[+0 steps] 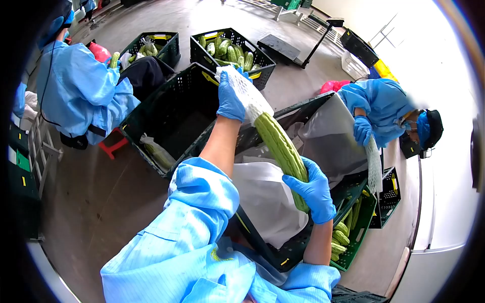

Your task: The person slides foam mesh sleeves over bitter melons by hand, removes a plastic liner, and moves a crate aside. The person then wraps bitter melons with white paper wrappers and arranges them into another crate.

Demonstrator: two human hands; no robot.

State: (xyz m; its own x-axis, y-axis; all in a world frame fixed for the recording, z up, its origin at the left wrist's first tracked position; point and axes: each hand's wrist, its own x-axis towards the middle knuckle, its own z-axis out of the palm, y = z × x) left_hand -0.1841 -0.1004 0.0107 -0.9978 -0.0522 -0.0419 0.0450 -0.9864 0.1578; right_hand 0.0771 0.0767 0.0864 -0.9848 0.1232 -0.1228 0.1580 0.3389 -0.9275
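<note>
A long, ridged green bitter melon [283,146] slants across the middle of the head view, its upper end inside a white foam net sleeve [247,96]. My left hand [231,99], in a blue glove, is closed around the sleeve at the top. Lower down, my blue-gloved right hand [314,191] grips the bare lower part of the melon, thumb across it. Beneath the melon stands a dark crate [247,222] lined with white sheeting [268,194]. The melon's tip inside the sleeve is hidden.
A dark crate [132,118] with a wrapped melon sits left. Behind are crates of bitter melons [230,50] and a platform scale [280,48]. At right, a green crate [361,237] holds more melons. Co-workers in blue stand left [83,86] and right [379,103], the right one holding a net sleeve.
</note>
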